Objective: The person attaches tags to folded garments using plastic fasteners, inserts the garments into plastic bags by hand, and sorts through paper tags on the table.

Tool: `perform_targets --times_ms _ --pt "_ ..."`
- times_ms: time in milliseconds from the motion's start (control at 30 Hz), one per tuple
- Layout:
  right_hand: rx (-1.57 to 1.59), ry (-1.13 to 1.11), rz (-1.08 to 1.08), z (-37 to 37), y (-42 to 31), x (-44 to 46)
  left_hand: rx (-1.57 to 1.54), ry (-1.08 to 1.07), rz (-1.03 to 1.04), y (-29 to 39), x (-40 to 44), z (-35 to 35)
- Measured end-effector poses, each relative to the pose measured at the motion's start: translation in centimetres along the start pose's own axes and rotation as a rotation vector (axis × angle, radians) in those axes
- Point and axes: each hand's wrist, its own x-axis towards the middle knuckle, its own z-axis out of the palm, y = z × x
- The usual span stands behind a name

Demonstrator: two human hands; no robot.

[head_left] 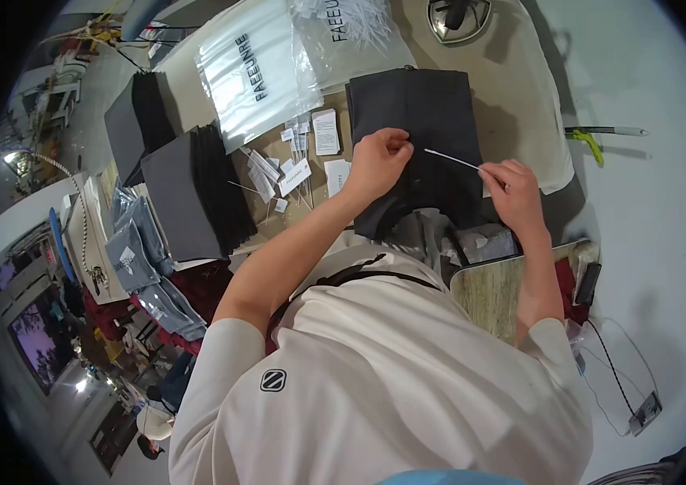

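Dark folded trousers (pixel 415 97) lie flat on the table in front of me. Over their left part, my left hand (pixel 383 162) is closed, thumb and fingers pinched together; whatever is between them is hidden. My right hand (pixel 512 190) pinches one end of a thin white tag string (pixel 452 158), which stretches across the dark cloth toward the left hand. Left of the trousers are a stack of white printed cards (pixel 326 132), a white card (pixel 336 176) partly behind my left wrist, and loose hang tags (pixel 294 176) with strings.
A stack of dark folded garments (pixel 189 194) stands at left, with another pile (pixel 139 113) behind it. Clear printed bags (pixel 254 81) and a bag of white strings (pixel 355 32) lie at the back. A shield-shaped metal piece (pixel 458 20) sits far right. Bagged garments (pixel 137 255) hang over the left edge.
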Motion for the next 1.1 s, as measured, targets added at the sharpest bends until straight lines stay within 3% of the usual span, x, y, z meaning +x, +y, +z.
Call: perform_targets --times_ms 133,567,833,967,1067,1100 --pt "-0.002 0.063 -0.036 2.4 0.6 0.5 0.223 0.002 0.041 2.4 -0.4 -0.1" --pt "-0.237 0.002 -0.110 1.9 0.9 2.2 0.168 -0.022 0.004 1.7 0.0 -0.3" --pt "-0.211 -0.035 -0.181 4.3 -1.4 3.8 0.028 -0.040 -0.039 0.0 0.2 -0.2" --pt "-0.170 0.237 -0.304 5.0 -2.5 4.3 -0.288 0.009 -0.131 -0.7 -0.4 -1.7" --pt "-0.047 0.470 0.134 6.0 -1.0 2.3 -0.391 0.084 -0.227 -0.9 -0.7 -3.2" --pt "-0.046 0.468 0.133 6.5 -0.6 2.1 -0.392 0.086 -0.227 -1.0 -0.6 -3.5"
